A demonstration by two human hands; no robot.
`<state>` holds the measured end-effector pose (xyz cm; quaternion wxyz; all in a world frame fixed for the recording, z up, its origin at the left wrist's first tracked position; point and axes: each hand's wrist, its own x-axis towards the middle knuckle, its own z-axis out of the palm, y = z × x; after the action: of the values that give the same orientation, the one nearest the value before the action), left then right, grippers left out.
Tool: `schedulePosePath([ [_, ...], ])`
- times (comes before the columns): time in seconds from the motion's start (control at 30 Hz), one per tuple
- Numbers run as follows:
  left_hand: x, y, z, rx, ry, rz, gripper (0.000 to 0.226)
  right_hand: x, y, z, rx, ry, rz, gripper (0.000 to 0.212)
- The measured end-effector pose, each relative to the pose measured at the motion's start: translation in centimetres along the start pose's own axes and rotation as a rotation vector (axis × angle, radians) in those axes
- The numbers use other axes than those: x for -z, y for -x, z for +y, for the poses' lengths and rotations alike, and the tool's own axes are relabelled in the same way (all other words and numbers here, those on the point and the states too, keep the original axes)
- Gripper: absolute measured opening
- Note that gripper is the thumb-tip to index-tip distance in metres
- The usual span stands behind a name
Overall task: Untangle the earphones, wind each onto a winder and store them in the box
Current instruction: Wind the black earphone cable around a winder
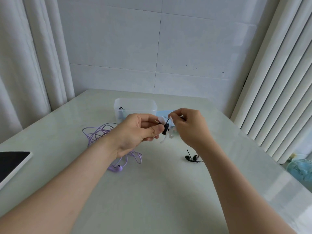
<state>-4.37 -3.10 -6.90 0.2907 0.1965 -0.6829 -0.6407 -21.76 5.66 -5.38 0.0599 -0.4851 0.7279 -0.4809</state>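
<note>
My left hand (135, 132) holds a white winder (164, 141) above the table, thumb pressed on the black cord wrapped round its middle (166, 129). My right hand (190, 127) pinches that black cord just above the winder. The black earbuds (192, 157) lie on the table under my right wrist, their cord running up behind it. A loose purple earphone tangle (99, 132) lies on the table under my left hand, its buds (115, 168) nearer me. A clear plastic box (135, 105) stands behind my hands with a dark item inside.
A light blue lid or pad (163, 114) lies beside the box, partly hidden by my right hand. A tablet with a dark screen (11, 164) lies at the left table edge. A small fan (300, 168) stands on the floor at right. Curtains flank the table.
</note>
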Motion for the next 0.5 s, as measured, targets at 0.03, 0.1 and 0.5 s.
schedulePosePath([
  [0.03, 0.1, -0.1, 0.1, -0.025, 0.051, 0.017, 0.030, 0.2, 0.0, 0.2, -0.037, -0.048, -0.007, 0.014],
  [0.1, 0.0, -0.1, 0.3, -0.080, 0.148, 0.053, 0.030, 0.5, 0.0, 0.3, -0.065, -0.113, -0.059, 0.012],
  [0.5, 1.0, -0.6, 0.0, -0.172, -0.093, 0.384, 0.015, 0.2, 2.1, -2.5, 0.137, -0.094, -0.411, 0.023],
])
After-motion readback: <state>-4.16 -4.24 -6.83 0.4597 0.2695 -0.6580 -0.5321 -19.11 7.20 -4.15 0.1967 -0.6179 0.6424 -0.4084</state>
